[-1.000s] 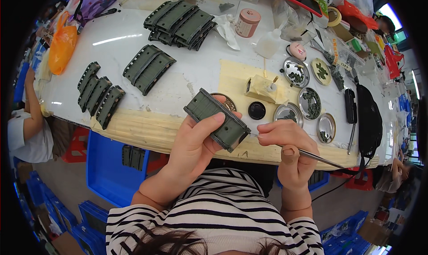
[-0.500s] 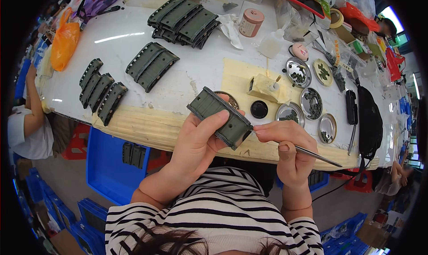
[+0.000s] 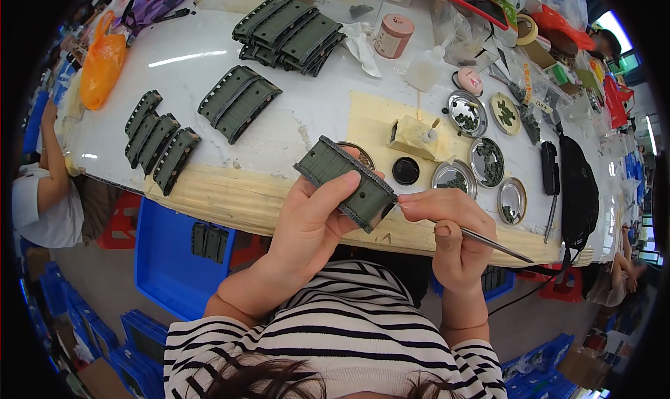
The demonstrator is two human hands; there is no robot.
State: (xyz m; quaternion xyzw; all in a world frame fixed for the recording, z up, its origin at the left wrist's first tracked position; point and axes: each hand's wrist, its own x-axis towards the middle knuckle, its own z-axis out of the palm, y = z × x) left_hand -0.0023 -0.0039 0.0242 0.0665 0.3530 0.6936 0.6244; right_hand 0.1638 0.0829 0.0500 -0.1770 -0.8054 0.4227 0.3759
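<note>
Bright white, our bench [image 3: 314, 99] carries a stack [image 3: 286, 36] of curved green panels toward the back, with more panels [image 3: 244, 106] lying apart at left; metal dishes [image 3: 515, 193] of small green bits [image 3: 493, 167] stand at right, probably grouped there to be near the working hand. Over the bench's front edge, our left hand [image 3: 307, 221] grips one panel [image 3: 363, 198], thumb pressed on its face and fingers beneath, seemingly to steady it and turn its right end outward. Our right hand [image 3: 457, 214] pinches a thin rod [image 3: 499, 245] in its fingers, close to the tip, a grip that suits fine control. That tip sits at the panel's right end; whether it touches, we cannot tell. Left of the dishes, a black cap [image 3: 405, 171] lies near a yellow box [image 3: 408, 141].
</note>
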